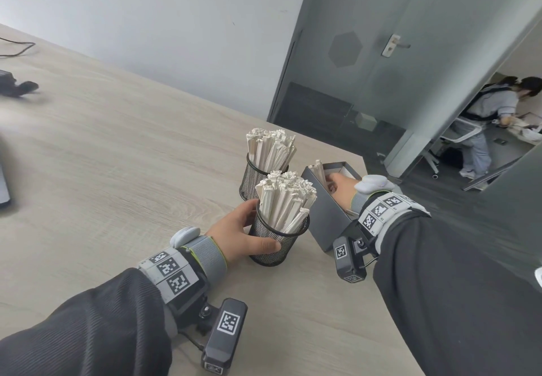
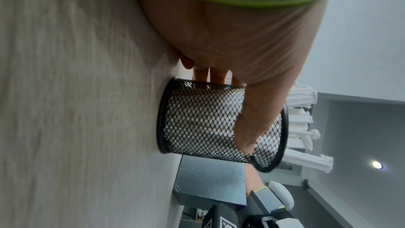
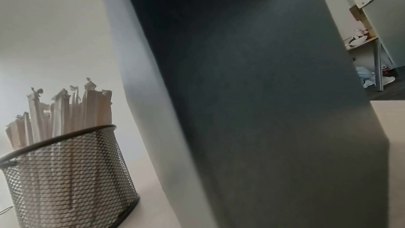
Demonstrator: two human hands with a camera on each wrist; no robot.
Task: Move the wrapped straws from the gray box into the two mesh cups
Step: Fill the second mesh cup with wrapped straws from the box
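Two black mesh cups stand close together on the wooden table, both packed with upright paper-wrapped straws. My left hand grips the near cup, thumb across its front mesh. In the left wrist view the thumb lies over that cup. The far cup stands just behind it. To their right sits the open gray box, with a few wrapped straws leaning at its far end. My right hand reaches down into the box, its fingers hidden. The right wrist view shows only the box wall and a mesh cup.
The box sits near the table's far right corner, where the top drops off to dark floor. A dark device and a cable lie far left. Beyond a glass door, another person bends over.
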